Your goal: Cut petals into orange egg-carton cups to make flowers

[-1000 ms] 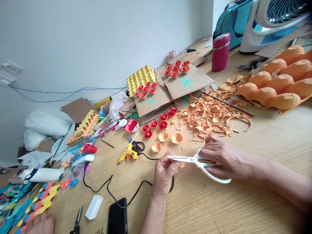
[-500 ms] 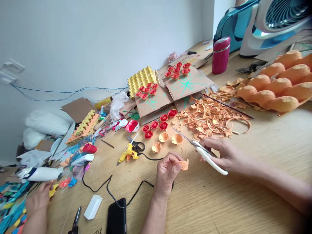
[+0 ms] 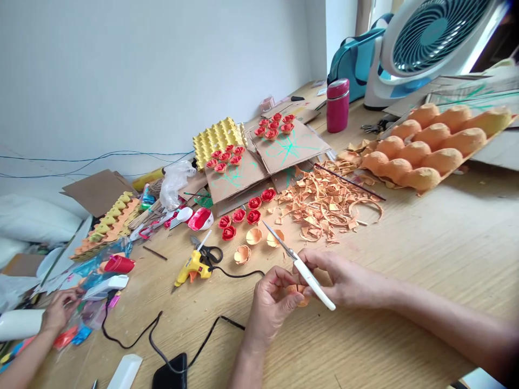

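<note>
Between my two hands is a small orange egg-carton cup (image 3: 299,296), pinched in the fingers of my left hand (image 3: 274,302). My right hand (image 3: 338,278) holds white-handled scissors (image 3: 305,270), their blades pointing up and left, away from the cup. Fingertips of that hand meet the cup's right side. Beyond the blades sit cut orange cups (image 3: 254,236), and red paper-pulp roses (image 3: 253,217) stand in a cluster behind them. A heap of orange trimmings (image 3: 324,202) spreads behind my right hand.
A yellow glue gun (image 3: 193,266) and black scissors (image 3: 213,254) lie to the left, with a cord running nearby. An orange egg tray (image 3: 430,148) rests at right. Another person's hand (image 3: 60,310) is at far left. A phone (image 3: 170,373) lies in front.
My right hand has come left with the scissors, so both hands now meet at the orange cup. The view has shifted right. The other person's hand has moved toward the plastic bags.
</note>
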Action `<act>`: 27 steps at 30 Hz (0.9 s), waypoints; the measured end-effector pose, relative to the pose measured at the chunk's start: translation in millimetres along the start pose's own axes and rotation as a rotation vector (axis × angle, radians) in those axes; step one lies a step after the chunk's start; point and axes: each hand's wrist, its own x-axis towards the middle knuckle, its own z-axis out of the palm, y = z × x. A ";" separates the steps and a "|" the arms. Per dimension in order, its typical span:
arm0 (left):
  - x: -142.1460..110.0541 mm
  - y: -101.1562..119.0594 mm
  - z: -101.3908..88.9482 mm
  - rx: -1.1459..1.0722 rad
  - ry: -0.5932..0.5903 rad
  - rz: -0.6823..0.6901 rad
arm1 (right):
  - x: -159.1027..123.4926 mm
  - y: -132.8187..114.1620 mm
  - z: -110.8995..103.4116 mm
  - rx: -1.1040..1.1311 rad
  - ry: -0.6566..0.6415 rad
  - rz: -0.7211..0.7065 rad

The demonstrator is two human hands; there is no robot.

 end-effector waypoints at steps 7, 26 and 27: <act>-1.0 -3.1 -0.4 -0.059 0.021 0.022 | -1.5 -1.5 1.4 0.030 0.008 -0.025; 0.4 -1.9 14.4 -0.356 0.100 -0.038 | 3.1 18.1 9.5 0.173 0.261 -0.088; 0.5 -2.7 13.1 -0.397 0.110 -0.052 | 2.8 18.5 10.3 0.157 0.261 -0.097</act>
